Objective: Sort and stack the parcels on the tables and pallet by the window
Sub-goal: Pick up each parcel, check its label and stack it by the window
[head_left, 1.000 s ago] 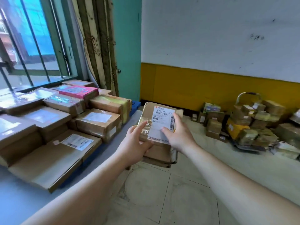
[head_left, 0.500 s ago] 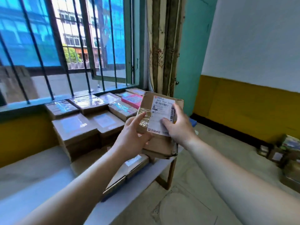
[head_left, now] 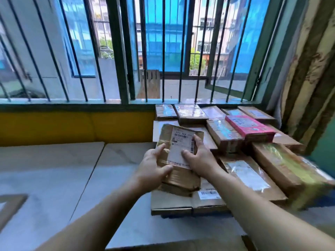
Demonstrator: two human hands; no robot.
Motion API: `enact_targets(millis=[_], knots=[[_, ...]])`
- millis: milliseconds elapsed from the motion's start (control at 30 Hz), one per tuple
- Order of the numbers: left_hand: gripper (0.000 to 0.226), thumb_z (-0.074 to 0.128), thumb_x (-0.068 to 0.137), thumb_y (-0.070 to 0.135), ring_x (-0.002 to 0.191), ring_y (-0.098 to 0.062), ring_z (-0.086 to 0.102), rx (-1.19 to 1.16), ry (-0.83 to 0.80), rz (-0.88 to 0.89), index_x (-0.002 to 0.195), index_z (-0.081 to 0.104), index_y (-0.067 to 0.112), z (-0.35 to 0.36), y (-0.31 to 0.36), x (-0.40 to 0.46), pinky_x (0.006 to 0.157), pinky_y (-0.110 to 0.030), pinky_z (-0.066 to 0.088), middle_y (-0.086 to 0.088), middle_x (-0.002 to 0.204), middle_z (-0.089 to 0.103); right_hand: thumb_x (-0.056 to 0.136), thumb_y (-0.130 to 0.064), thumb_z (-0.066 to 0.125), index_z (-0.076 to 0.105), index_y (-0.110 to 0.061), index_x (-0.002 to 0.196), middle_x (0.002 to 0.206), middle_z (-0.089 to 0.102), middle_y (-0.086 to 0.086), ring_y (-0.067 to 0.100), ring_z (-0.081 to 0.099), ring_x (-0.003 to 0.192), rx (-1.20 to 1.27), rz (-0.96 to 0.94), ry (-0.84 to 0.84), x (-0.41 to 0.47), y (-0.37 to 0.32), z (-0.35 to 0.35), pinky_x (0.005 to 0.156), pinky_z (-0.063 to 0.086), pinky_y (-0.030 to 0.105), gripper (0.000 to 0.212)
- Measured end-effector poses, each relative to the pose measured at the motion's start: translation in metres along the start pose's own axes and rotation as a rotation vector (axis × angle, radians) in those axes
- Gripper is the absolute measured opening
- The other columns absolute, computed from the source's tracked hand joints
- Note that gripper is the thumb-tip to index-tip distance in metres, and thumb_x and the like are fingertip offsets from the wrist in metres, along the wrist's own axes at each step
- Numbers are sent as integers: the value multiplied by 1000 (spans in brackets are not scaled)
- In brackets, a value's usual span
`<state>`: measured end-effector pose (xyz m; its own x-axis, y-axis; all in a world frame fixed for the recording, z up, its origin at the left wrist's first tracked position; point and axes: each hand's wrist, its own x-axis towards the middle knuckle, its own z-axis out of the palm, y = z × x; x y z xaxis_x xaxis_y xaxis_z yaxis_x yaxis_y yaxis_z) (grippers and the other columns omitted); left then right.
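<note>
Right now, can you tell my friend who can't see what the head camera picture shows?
Two hands, left hand and right hand, hold a taped brown parcel with a white shipping label above a table by a barred window. Beside it lie more cardboard parcels, one a pink box.

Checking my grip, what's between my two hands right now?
In the head view, the taped brown parcel with its white label sits between your left hand and right hand; both grip it.
</note>
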<state>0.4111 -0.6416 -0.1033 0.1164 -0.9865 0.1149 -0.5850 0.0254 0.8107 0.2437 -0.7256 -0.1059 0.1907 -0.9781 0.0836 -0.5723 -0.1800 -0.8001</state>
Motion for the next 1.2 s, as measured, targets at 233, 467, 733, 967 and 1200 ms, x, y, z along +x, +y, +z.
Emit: enact_targets(millis=[233,467,733,967,1200], knots=[[73,65,89,22,113,-10,44,1,-58,-209,151,25,26,28,-34,-22,96,-15,32,-4,143,32,91,-41,65,21,-33,155,138,49,5,21,55,116,-20,116,-228,-1,32,30,97,48,35,77],[73,64,90,25,108,-9,42,-18,-97,-285,150,24,26,36,-53,-14,101,-22,35,-6,141,34,92,-42,63,21,-33,155,145,47,6,24,52,126,-123,182,-276,12,41,47,99,42,32,77],[76,62,88,37,121,-20,48,12,-120,-300,151,20,32,33,-69,14,106,-33,40,-3,143,31,90,-46,62,22,-29,156,147,48,3,20,53,124,-222,187,-276,36,34,55,97,42,29,78],[76,59,89,43,122,-23,48,27,-129,-302,151,17,34,31,-84,36,107,-37,39,-2,142,31,92,-45,61,23,-27,156,147,48,5,20,50,129,-273,183,-255,55,28,64,103,37,28,77],[78,61,87,43,122,-23,48,12,-122,-300,151,18,35,34,-91,45,107,-38,39,-2,139,34,92,-46,61,24,-29,156,145,50,4,20,53,124,-293,187,-251,62,28,69,98,41,27,75]])
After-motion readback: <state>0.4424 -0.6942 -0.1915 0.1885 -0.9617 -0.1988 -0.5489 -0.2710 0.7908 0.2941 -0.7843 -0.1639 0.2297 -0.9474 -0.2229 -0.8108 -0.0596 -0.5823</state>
